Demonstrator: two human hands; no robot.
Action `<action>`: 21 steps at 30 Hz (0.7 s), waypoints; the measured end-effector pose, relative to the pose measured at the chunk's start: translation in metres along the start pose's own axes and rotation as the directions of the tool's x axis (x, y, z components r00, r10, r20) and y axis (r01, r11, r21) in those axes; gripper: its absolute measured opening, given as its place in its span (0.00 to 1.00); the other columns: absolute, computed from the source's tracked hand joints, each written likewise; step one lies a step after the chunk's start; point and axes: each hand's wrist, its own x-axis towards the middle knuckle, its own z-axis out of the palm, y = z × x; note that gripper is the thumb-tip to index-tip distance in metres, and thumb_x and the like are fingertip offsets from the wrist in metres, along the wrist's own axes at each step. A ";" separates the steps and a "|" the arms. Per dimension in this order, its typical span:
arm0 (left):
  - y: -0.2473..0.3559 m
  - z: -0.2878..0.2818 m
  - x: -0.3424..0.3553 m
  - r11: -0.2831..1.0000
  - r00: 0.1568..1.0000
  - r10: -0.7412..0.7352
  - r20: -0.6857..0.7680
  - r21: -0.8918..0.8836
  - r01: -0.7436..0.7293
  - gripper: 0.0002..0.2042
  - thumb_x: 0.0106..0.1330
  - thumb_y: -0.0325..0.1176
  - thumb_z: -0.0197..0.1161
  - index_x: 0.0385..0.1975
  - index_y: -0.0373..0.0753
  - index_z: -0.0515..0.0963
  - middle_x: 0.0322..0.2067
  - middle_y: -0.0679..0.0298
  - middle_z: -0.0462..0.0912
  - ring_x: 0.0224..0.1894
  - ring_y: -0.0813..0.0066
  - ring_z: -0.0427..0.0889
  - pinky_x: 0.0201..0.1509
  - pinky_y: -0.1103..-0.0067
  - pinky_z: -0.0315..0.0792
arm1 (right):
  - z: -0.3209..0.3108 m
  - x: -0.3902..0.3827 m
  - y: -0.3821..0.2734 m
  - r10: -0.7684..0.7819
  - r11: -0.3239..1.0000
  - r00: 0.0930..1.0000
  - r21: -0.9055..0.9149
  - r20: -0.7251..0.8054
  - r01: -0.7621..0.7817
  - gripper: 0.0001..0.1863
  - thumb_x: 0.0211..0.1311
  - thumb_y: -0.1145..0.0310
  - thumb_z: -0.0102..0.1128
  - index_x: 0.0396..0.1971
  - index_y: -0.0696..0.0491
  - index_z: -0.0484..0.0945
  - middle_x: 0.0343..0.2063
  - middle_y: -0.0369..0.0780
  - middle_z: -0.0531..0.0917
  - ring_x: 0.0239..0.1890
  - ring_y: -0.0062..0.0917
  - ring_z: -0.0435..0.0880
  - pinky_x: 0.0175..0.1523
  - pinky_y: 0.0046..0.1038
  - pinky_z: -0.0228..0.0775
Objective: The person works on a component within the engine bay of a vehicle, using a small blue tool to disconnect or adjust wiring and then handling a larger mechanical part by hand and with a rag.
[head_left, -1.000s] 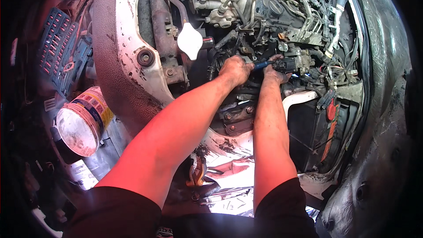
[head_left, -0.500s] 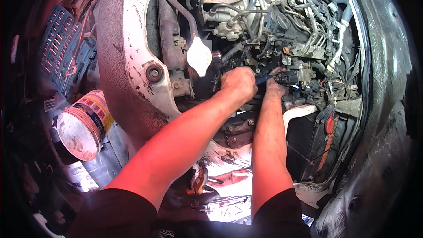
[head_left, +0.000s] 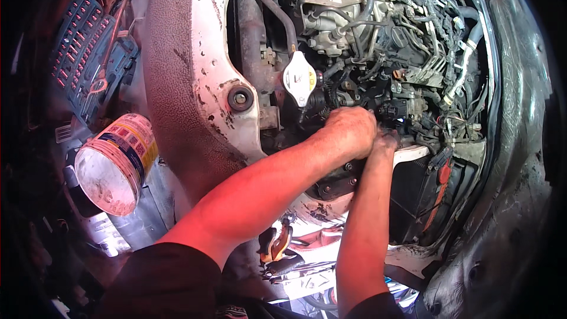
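Note:
My left hand [head_left: 352, 131] is curled closed over the near side of the engine bay, knuckles up. Whatever it grips is hidden beneath it. Close against it on the right is my right hand [head_left: 386, 140], its fingers smeared and partly covered. Just beyond both hands lie dark hoses, wiring and a black connector [head_left: 391, 108] by a metal housing. The engine [head_left: 336, 18], grimy and metallic, fills the space farther off. A pale, two-lobed radiator cap [head_left: 300, 79] stands to the left of my hands.
A battery [head_left: 407, 201] sits right of my right forearm. To the left are the white, chipped body panel [head_left: 209, 35], an upturned bucket [head_left: 109, 180] and a blue socket-set case [head_left: 77, 53]. An orange-and-black tool [head_left: 276, 245] lies below my left forearm.
Both hands have drawn nearer to me and closer together. The blue, rod-like thing seen between them before is now out of sight. The whole scene has shifted right in the view.

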 end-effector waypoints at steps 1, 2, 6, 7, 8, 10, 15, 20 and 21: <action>0.003 -0.001 -0.004 0.999 0.999 0.037 0.011 0.019 -0.037 0.15 0.45 0.33 0.65 0.33 0.32 0.81 0.35 0.51 0.83 0.40 0.56 0.83 0.45 0.68 0.77 | 0.000 -0.022 0.006 0.018 0.999 0.998 -0.028 -0.054 -0.019 0.29 0.65 0.44 0.36 0.40 0.59 0.70 0.31 0.48 0.78 0.39 0.38 0.78 0.41 0.42 0.75; 0.006 0.006 0.000 0.987 0.993 0.100 0.062 0.122 -0.107 0.15 0.46 0.36 0.67 0.32 0.33 0.81 0.35 0.50 0.83 0.40 0.56 0.83 0.44 0.67 0.77 | -0.011 -0.031 0.002 0.039 0.967 0.997 -0.255 0.061 -0.022 0.25 0.67 0.48 0.38 0.40 0.59 0.70 0.30 0.46 0.78 0.37 0.35 0.78 0.40 0.39 0.75; 0.003 0.019 0.024 0.870 0.845 0.492 0.208 -0.159 -0.467 0.18 0.54 0.43 0.66 0.29 0.31 0.80 0.30 0.50 0.83 0.31 0.60 0.83 0.37 0.68 0.77 | -0.053 -0.066 -0.047 0.071 0.814 0.926 -0.558 0.371 0.161 0.16 0.71 0.59 0.42 0.41 0.57 0.71 0.27 0.38 0.78 0.30 0.25 0.77 0.34 0.30 0.74; 0.007 -0.005 0.014 0.889 0.856 0.326 0.400 -0.439 -0.134 0.19 0.62 0.44 0.60 0.34 0.30 0.78 0.28 0.52 0.82 0.27 0.60 0.82 0.32 0.70 0.78 | -0.041 -0.101 -0.039 -0.089 0.787 0.945 -0.560 0.313 0.260 0.12 0.69 0.63 0.46 0.43 0.56 0.72 0.27 0.37 0.78 0.25 0.21 0.76 0.29 0.24 0.71; -0.009 -0.003 0.026 0.757 0.903 0.273 0.331 -0.654 0.011 0.19 0.64 0.44 0.57 0.38 0.29 0.76 0.29 0.51 0.82 0.25 0.60 0.82 0.29 0.71 0.77 | -0.034 -0.127 -0.044 -0.044 0.633 0.899 -0.684 0.436 0.363 0.12 0.69 0.64 0.47 0.44 0.56 0.72 0.27 0.36 0.78 0.24 0.21 0.75 0.30 0.23 0.70; -0.024 0.022 0.072 0.427 0.983 0.038 0.182 -0.892 0.149 0.20 0.65 0.43 0.55 0.45 0.29 0.73 0.31 0.48 0.80 0.25 0.57 0.81 0.28 0.69 0.76 | -0.044 -0.135 -0.062 -0.188 0.109 0.754 -0.750 0.629 0.652 0.13 0.69 0.64 0.47 0.46 0.56 0.72 0.27 0.38 0.78 0.25 0.25 0.76 0.33 0.27 0.70; 0.004 0.090 0.174 -0.102 0.948 -0.290 0.131 -0.989 0.106 0.22 0.61 0.44 0.57 0.50 0.35 0.70 0.42 0.49 0.77 0.43 0.54 0.78 0.46 0.55 0.69 | -0.073 -0.112 -0.039 -0.277 -0.916 0.148 -0.308 0.949 0.258 0.15 0.66 0.68 0.47 0.49 0.57 0.71 0.41 0.51 0.73 0.45 0.45 0.74 0.49 0.41 0.65; 0.018 0.103 0.225 -0.571 0.895 -0.137 0.425 -0.772 0.279 0.17 0.62 0.40 0.54 0.48 0.40 0.71 0.47 0.52 0.76 0.52 0.58 0.74 0.59 0.48 0.60 | -0.075 -0.100 -0.034 -0.463 -0.744 0.132 -0.465 0.877 0.479 0.16 0.68 0.67 0.39 0.48 0.59 0.71 0.41 0.51 0.73 0.45 0.45 0.72 0.48 0.41 0.64; 0.015 0.107 0.222 -0.549 0.915 -0.071 0.398 -0.781 0.297 0.16 0.64 0.38 0.52 0.49 0.40 0.70 0.48 0.50 0.76 0.53 0.54 0.74 0.59 0.48 0.61 | -0.075 -0.100 -0.036 -0.485 -0.746 0.124 -0.484 0.866 0.457 0.16 0.68 0.67 0.39 0.48 0.59 0.71 0.41 0.51 0.73 0.45 0.45 0.72 0.48 0.41 0.64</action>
